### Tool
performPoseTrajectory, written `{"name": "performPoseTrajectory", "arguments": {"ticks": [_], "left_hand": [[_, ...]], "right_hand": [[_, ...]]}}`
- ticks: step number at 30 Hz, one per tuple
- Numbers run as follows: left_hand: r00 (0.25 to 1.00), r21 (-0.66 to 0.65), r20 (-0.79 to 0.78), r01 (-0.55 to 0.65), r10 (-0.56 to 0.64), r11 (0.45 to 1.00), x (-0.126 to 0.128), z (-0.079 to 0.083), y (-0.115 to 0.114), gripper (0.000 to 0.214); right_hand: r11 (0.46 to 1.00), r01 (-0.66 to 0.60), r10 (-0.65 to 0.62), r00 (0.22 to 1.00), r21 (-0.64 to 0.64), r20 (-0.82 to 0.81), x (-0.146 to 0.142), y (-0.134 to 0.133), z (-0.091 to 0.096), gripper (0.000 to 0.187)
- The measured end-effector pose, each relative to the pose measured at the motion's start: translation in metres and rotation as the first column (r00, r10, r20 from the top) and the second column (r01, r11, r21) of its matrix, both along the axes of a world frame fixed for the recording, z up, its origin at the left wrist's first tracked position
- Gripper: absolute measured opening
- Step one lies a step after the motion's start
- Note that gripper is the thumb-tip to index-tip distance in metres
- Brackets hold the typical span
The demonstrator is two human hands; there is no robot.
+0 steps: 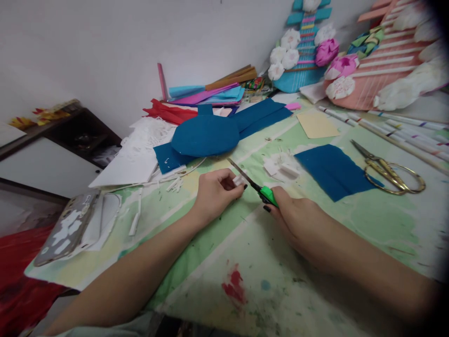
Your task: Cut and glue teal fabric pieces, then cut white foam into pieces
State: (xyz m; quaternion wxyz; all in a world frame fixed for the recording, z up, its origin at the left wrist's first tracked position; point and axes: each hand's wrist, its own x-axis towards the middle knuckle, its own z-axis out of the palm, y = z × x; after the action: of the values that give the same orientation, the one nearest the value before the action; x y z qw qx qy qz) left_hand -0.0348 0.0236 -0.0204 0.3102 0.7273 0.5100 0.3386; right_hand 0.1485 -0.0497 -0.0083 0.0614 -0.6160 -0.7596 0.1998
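Observation:
My left hand (pixel 215 194) is closed in a pinch on a small piece of white paper (pixel 239 179), resting on the table. My right hand (pixel 294 217) grips green-handled scissors (pixel 253 184), whose blades point up and left and meet the white paper. A little pile of white paper pieces (pixel 282 166) lies just beyond the scissors. Loose white scraps (pixel 174 184) lie to the left of my left hand.
Blue felt pieces (pixel 210 135) and a blue rectangle (pixel 333 171) lie on the green stained table (pixel 245 262). Gold scissors (pixel 389 171) are at right, a phone (pixel 68 229) at left. Coloured paper (pixel 210 93), paper-flower crafts (pixel 305 47) and sticks (pixel 393 126) line the back.

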Motion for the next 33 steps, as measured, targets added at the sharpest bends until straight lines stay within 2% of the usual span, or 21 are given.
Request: {"name": "performPoseTrajectory", "arguments": {"ticks": [5, 26, 33], "left_hand": [[1.000, -0.019, 0.012, -0.005, 0.005, 1.000, -0.001, -0.001, 0.000, 0.012], [0.999, -0.064, 0.042, -0.027, 0.029, 0.998, 0.000, 0.001, 0.000, 0.010], [0.999, -0.076, 0.054, -0.002, 0.007, 0.997, -0.001, 0.002, 0.001, 0.012]], "right_hand": [[1.000, -0.009, 0.009, 1.000, -0.028, -0.015, 0.001, 0.000, 0.003, 0.024], [0.998, -0.027, 0.024, 0.999, 0.065, 0.043, 0.003, -0.005, -0.010, 0.027], [1.000, 0.002, -0.003, 1.000, 0.023, 0.031, 0.002, -0.005, -0.006, 0.025]]}}
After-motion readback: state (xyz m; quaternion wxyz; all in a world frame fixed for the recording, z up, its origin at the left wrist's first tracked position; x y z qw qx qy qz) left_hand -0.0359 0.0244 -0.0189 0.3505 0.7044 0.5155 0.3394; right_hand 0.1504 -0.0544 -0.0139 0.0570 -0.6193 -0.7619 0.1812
